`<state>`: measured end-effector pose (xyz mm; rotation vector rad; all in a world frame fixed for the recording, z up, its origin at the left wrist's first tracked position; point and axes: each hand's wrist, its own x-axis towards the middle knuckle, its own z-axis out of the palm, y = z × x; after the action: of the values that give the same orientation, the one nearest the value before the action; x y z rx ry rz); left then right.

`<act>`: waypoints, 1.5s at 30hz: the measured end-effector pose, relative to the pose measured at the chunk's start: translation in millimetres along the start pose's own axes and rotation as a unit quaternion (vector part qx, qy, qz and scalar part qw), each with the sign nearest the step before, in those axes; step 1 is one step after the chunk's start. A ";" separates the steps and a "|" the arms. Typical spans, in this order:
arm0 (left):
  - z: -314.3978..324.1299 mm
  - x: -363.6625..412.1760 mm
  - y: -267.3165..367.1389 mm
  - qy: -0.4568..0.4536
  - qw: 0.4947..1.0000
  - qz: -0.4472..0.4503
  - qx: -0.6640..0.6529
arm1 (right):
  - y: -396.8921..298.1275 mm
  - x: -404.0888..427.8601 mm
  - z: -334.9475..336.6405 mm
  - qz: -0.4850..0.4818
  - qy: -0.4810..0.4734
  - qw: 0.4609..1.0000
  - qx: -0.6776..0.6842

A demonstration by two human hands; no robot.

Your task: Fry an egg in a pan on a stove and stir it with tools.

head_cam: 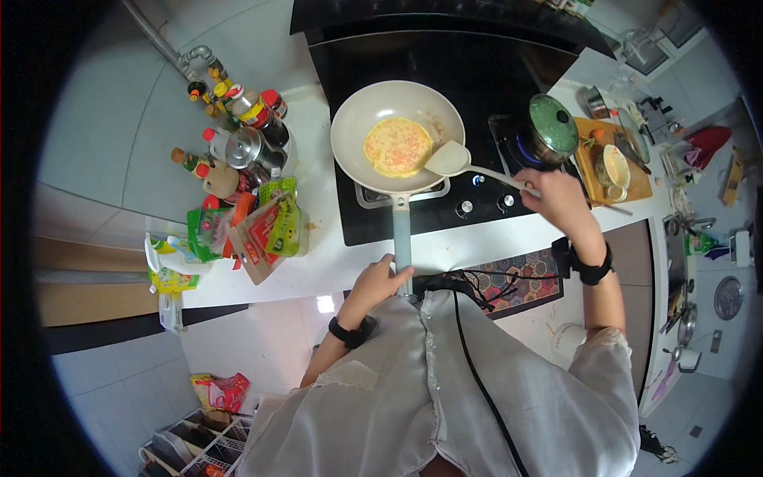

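Observation:
A cream-coloured frying pan (351, 119) sits over the left burner of the black gas hob. Inside it lies a round yellow egg pancake (397, 147) flecked with orange bits. My left hand (377, 281) holds the end of the pan's pale blue handle (402, 232), its thumb laid across it. My right hand (557, 197) grips the handle of a cream spatula (448, 160). The spatula's blade reaches over the pan's right rim, its tip at the pancake's lower right edge.
A pot with a green glass lid (553, 124) stands on the right burner, blue flame beneath. Right of it, a cutting board (641, 186) bears a bowl (614, 167) and a knife (630, 149). Sauce bottles (253, 110) and seasoning packets (283, 226) crowd the left counter. A black cable (477, 369) crosses my shirt.

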<state>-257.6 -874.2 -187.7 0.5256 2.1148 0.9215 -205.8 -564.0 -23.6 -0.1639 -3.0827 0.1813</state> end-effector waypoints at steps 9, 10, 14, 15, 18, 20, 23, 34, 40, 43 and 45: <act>7.4 4.8 -0.5 -0.008 0.999 0.009 -0.037 | -14.9 108.2 -35.6 -0.084 -0.118 0.985 -0.094; 7.1 5.4 0.2 -0.010 0.999 0.010 -0.035 | -17.2 117.8 -33.6 -0.081 -0.117 0.985 -0.094; 4.9 5.9 3.2 -0.020 1.000 0.001 -0.020 | -19.1 133.9 -18.5 -0.066 -0.160 0.978 -0.118; 4.6 4.9 3.7 -0.022 1.000 -0.003 -0.010 | -19.9 135.7 -14.3 -0.065 -0.163 0.977 -0.119; 2.5 2.9 4.9 -0.028 1.000 -0.007 -0.006 | -17.7 129.4 -6.5 -0.066 -0.152 0.982 -0.090; 3.1 4.1 2.4 -0.030 0.999 -0.006 -0.006 | -13.0 122.8 -0.5 -0.056 -0.162 0.982 -0.073; -0.8 2.6 7.7 -0.039 0.999 0.003 -0.007 | -7.0 103.8 14.3 -0.054 -0.117 0.990 -0.059; -6.2 5.6 7.5 -0.066 0.998 0.010 0.016 | -33.9 70.4 36.4 0.004 -0.078 0.996 -0.033; -3.9 7.9 1.2 -0.063 0.997 0.036 -0.004 | -34.4 58.5 43.5 -0.003 -0.073 0.997 0.000; -4.6 8.8 1.7 -0.075 0.997 0.024 -0.001 | -39.3 52.0 46.9 0.001 -0.069 0.997 0.020; -5.7 8.9 3.0 -0.081 0.996 0.027 -0.002 | -44.3 47.8 50.1 0.008 -0.069 0.997 0.023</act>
<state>-267.4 -869.3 -187.1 0.6370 1.9609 0.8836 -260.7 -608.3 -66.0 -0.1809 -3.2113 0.2738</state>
